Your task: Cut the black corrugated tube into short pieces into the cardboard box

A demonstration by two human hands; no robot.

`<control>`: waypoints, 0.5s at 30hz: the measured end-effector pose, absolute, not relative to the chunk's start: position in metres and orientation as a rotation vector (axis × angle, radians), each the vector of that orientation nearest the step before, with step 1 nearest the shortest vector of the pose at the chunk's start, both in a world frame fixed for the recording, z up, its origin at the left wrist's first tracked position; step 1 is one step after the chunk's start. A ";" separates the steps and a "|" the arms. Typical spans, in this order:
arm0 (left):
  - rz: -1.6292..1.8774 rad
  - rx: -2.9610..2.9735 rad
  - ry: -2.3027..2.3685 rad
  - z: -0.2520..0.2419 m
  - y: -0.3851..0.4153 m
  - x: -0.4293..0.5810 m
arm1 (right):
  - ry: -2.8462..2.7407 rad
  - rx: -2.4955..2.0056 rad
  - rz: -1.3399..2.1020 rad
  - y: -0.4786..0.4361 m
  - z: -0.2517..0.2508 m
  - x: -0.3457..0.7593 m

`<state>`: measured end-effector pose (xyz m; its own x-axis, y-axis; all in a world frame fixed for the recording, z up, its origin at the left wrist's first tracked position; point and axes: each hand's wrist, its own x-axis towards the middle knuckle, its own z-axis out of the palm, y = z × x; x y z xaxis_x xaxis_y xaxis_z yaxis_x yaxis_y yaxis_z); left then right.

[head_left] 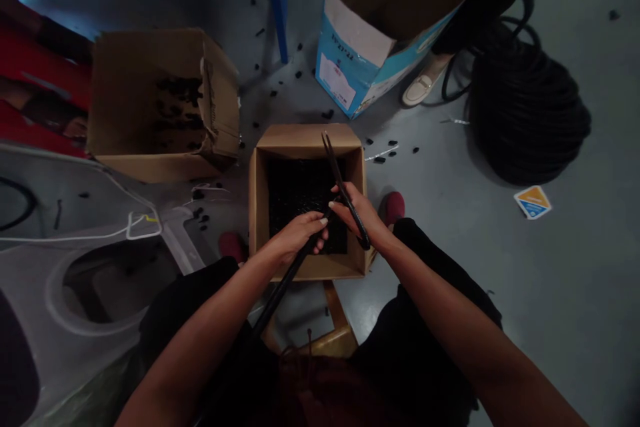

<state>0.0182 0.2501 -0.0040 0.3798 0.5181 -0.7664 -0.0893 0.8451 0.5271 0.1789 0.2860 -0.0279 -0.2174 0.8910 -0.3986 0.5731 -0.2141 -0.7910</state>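
Observation:
Below me stands an open cardboard box with a dark mass of small black pieces inside. Over it, my left hand is closed around a long black tube or cord, which runs down past my lap. My right hand grips a pair of dark scissors, their narrow blades pointing away from me and slightly apart. The tips of both hands' fingers come close together near the end of the tube. The exact end of the tube is hidden by my fingers.
At left is another cardboard box with black pieces in it, beside a person in red. Ahead stands a blue-and-white carton, near another person's shoe. A black coil lies at right. Small black bits litter the floor.

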 end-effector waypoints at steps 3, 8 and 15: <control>0.444 0.435 1.115 -0.003 0.252 0.015 | -1.693 -1.739 1.389 0.287 -0.027 0.179; 0.580 0.547 1.304 0.004 0.261 0.000 | -1.631 -1.752 1.414 0.288 -0.031 0.182; 0.752 0.559 1.427 0.018 0.274 -0.023 | -1.608 -1.653 1.617 0.281 -0.044 0.179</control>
